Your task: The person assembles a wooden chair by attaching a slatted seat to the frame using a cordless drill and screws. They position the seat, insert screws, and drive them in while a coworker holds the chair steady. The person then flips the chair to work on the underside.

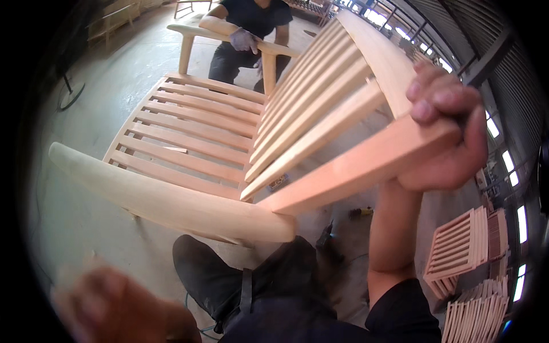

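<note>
A pale wooden armchair with a slatted seat and a slatted backrest stands in front of me. My right hand wraps round the top corner of the backrest, where the near side post meets the curved top rail. Its thumb side and palm are partly hidden by the wood. Low on the left, my left hand is smeared by motion, apart from the near armrest. Whether it holds anything does not show.
Beyond the chair, a person's gloved hand rests on the far armrest. A yellow and black tool lies on the floor. Slatted wooden frames and stacked wooden parts stand at the right. More wooden furniture is at the back left.
</note>
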